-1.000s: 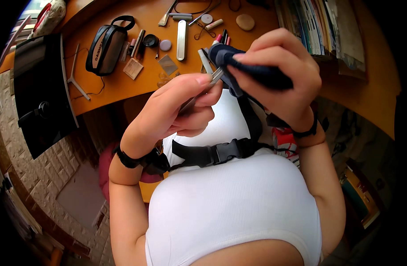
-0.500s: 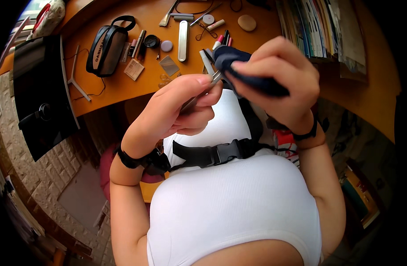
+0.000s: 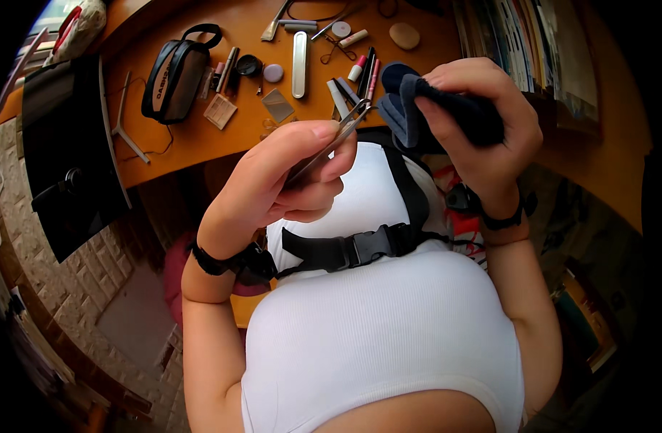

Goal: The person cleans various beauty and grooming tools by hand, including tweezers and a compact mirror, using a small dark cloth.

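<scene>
My left hand (image 3: 291, 169) is closed on slim metal tweezers (image 3: 334, 141). Their two prongs point up and right, bent at the tips and slightly apart. To the right, my right hand (image 3: 493, 119) grips a folded navy cloth (image 3: 410, 101), its layered edges turned toward the tweezers. A small gap separates the cloth from the tips. Both hands are raised above my lap, near the desk's front edge. On the desk behind the tips lie a grey tube (image 3: 337, 97) and a pink pencil (image 3: 374, 78).
The wooden desk (image 3: 313, 115) holds a black-trimmed pouch (image 3: 173, 79), a long white case (image 3: 299, 65), a small mirror (image 3: 277, 105), a palette (image 3: 220, 112), a round black jar (image 3: 248, 66) and a beige sponge (image 3: 404, 36). Books (image 3: 501, 43) stand at the right.
My right hand has moved right with the cloth, away from the tweezers. The tips, which were against the cloth, now show free of it. My left hand has hardly moved.
</scene>
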`<state>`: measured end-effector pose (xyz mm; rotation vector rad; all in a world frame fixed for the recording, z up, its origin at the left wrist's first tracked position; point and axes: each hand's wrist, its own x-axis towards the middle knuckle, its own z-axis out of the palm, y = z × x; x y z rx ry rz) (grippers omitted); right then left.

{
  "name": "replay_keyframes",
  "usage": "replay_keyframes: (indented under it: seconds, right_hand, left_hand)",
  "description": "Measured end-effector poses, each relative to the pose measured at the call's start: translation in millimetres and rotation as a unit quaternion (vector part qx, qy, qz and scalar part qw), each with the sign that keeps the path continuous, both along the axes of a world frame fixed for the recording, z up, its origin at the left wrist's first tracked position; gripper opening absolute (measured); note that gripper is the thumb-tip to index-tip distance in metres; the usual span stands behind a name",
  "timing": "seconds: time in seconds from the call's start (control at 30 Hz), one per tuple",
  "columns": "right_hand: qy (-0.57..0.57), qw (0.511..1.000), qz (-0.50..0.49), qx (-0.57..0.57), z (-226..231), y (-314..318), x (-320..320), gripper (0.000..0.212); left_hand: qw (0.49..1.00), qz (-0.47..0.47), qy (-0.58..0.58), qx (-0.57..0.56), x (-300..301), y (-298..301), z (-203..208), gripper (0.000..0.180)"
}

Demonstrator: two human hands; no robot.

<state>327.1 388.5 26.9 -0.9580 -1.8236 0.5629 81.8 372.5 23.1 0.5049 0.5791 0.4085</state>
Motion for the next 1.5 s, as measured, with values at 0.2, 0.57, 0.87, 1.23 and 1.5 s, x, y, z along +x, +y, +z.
replay_keyframes:
  seconds: [0.2,0.57,0.87,1.23,1.5]
  right_hand:
    - [-0.072,0.992,0.102,0.030,7.7,0.4,-6.0,0.029]
    - [-0.079,0.989,0.122,0.015,0.3,-0.7,-7.4,0.030]
    - [-0.016,0.984,0.162,-0.079,1.9,0.4,-2.4,0.026]
    - [-0.043,0.980,0.190,-0.050,-0.2,1.3,-1.9,0.027]
    - [-0.099,0.981,0.161,0.048,-0.9,2.1,-2.3,0.023]
  left_hand:
    - [1.000,0.010,0.012,0.018,6.0,-2.0,3.1,0.041]
    - [0.994,-0.015,0.053,0.096,2.4,-3.1,5.0,0.038]
    - [0.974,-0.011,0.102,0.204,6.1,-8.0,10.4,0.039]
    - [0.968,-0.021,0.122,0.219,5.8,-2.8,16.1,0.038]
    - [0.978,0.000,0.107,0.179,5.4,-3.8,14.9,0.035]
